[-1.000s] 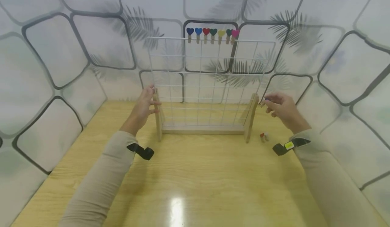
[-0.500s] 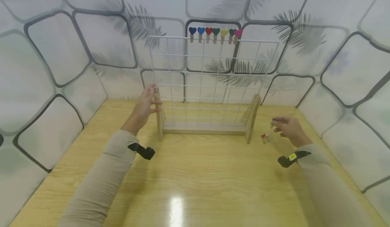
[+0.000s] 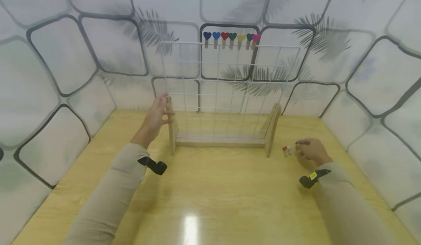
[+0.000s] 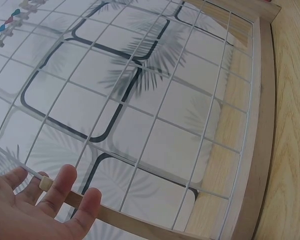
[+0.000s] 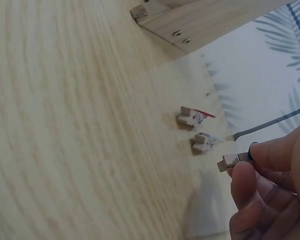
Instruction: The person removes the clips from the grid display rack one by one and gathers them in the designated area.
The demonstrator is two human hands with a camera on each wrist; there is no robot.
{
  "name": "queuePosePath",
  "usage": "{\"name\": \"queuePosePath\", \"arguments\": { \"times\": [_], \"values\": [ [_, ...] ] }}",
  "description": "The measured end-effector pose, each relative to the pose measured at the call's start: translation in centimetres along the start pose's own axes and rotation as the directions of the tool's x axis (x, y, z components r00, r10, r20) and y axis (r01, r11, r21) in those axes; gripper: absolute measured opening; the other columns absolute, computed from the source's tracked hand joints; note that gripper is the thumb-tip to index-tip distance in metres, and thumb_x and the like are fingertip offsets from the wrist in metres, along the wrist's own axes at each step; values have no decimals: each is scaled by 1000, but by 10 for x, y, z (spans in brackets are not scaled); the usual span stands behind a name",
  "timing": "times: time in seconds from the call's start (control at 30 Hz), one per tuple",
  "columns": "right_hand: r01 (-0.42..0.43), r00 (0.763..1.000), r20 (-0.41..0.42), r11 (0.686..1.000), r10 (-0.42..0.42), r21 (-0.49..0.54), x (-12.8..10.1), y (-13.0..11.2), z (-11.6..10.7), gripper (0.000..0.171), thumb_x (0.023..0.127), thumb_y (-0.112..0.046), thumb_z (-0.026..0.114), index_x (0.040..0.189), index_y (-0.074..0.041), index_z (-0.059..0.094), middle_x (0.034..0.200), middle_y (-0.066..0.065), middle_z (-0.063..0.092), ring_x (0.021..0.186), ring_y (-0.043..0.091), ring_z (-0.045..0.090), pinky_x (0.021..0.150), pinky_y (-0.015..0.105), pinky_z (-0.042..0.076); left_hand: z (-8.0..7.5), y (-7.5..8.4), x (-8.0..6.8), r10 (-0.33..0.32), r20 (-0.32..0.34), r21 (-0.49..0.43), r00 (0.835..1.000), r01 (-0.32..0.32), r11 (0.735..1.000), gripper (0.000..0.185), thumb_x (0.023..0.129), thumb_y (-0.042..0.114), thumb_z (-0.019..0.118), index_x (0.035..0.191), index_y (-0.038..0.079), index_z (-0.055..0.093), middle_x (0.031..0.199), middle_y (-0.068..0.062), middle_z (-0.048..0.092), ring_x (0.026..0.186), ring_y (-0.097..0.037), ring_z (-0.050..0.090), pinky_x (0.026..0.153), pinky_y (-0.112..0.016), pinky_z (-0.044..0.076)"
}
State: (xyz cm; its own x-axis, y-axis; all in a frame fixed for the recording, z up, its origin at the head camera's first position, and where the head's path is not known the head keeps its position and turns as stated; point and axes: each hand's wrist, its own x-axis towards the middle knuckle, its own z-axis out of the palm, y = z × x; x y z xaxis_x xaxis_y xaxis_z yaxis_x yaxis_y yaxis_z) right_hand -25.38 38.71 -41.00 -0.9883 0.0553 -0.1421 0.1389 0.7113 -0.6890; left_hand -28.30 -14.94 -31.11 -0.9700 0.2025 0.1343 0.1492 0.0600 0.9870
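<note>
My right hand pinches a small wooden clothespin between thumb and fingers, low over the table. Its dark decoration is mostly covered by the thumb. Beside it lie a clothespin with a red heart and one with a white top. My left hand rests at the left wooden upright of a white wire grid rack. Its fingers are spread and fairly straight, touching the rack's edge in the left wrist view. Several heart clothespins in different colours sit along the grid's top wire.
The rack's wooden base bar and right upright stand on the light wood table. Patterned white walls enclose the table at the back and both sides.
My right hand has come down from beside the right upright to the two loose clothespins, still pinching its clothespin. The left hand stays at the left upright.
</note>
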Motion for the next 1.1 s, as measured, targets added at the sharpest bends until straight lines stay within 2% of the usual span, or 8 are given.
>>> {"name": "queuePosePath", "arguments": {
  "times": [0.13,0.3,0.47,0.6,0.7,0.8,0.9,1.1],
  "values": [
    [-19,1000,18,1000,19,-13,-2,4,2,44,98,-20,50,129,11,51,106,22,64,92,29,61,77,38,54,0,-1,-1,-1,-5,-1,1000,1,1000,61,106,45,24,156,16,8,159,-8,15,129,-42,35,105,-54,36],
    [-56,998,41,998,55,34,-5,9,3,45,98,-21,51,130,10,51,124,30,55,113,45,48,95,58,41,1,1,-1,-7,-9,1,1000,7,1000,59,106,42,24,156,15,7,159,-9,15,129,-43,35,105,-54,35],
    [-74,997,13,996,74,48,-4,12,5,47,97,-22,51,132,9,50,135,35,44,121,51,40,100,64,34,1,3,-1,-10,-16,0,1000,10,1000,59,107,41,23,156,14,8,159,-9,15,129,-43,35,105,-54,35],
    [-40,999,-14,999,39,-9,-2,10,1,47,97,-22,50,133,9,49,129,34,51,112,46,50,90,55,46,2,2,0,-17,-21,-12,1000,16,1000,58,107,41,23,156,14,8,158,-9,16,129,-43,35,105,-54,36],
    [33,999,-17,999,-33,-34,0,3,-3,46,100,-23,49,131,11,49,120,32,58,93,31,63,74,38,54,2,2,0,-18,-20,-6,1000,18,1000,58,107,41,24,156,15,8,158,-9,17,129,-43,35,104,-54,37],
    [101,995,-11,994,-102,-30,3,-12,-7,47,102,-25,49,132,11,48,120,31,58,82,20,65,63,29,54,2,2,0,-15,-19,1,1000,15,1000,58,107,41,24,156,15,8,158,-10,17,129,-44,35,104,-54,37],
    [147,989,-11,989,-147,-9,4,-33,-11,47,102,-28,51,132,9,50,123,30,57,79,15,63,60,27,52,2,2,0,-16,-23,-1,1000,16,1000,58,107,40,24,156,15,8,158,-10,17,129,-45,35,104,-54,37],
    [250,967,-55,968,-249,12,1,-85,-20,42,101,-30,53,125,6,56,115,24,63,73,10,61,56,26,51,1,3,0,-31,-24,-11,999,31,999,57,107,40,24,156,15,8,158,-9,17,127,-41,37,104,-53,37]
  ]
}}
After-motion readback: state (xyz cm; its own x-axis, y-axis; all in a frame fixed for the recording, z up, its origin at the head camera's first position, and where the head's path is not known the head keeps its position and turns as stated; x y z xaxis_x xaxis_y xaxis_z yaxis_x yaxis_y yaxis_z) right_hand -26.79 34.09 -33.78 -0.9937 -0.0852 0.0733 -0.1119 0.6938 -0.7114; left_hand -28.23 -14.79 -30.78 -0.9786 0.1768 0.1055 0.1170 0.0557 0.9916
